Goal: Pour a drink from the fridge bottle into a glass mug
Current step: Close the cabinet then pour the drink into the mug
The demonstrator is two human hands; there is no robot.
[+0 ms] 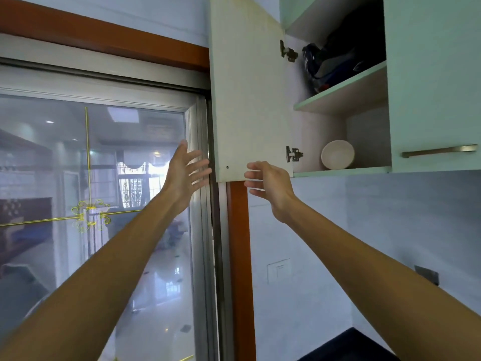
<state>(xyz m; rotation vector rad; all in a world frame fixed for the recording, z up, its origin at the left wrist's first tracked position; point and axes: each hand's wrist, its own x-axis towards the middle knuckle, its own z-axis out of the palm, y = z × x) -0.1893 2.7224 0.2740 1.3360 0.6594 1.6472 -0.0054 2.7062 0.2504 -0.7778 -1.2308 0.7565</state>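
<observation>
Here, our left hand point(186, 175) is raised with fingers straight and spread, holding nothing, just beside the left edge of an open cabinet door point(247, 100). Our right hand point(268, 186) hovers at that door's lower corner, fingers loosely curled around nothing; we cannot tell if it touches the panel. The door hangs on two metal hinges point(293, 154). Inside, the lower shelf point(338, 171) holds a pale bowl point(337, 155) lying on its side, and the upper shelf point(338, 96) holds a dark bundle point(335, 58). To the right is a closed cabinet door point(437, 74) with a bar handle point(440, 150). A sliding glass panel point(117, 256) stands to the left. Where the bottle and glass mug are, we cannot tell.
</observation>
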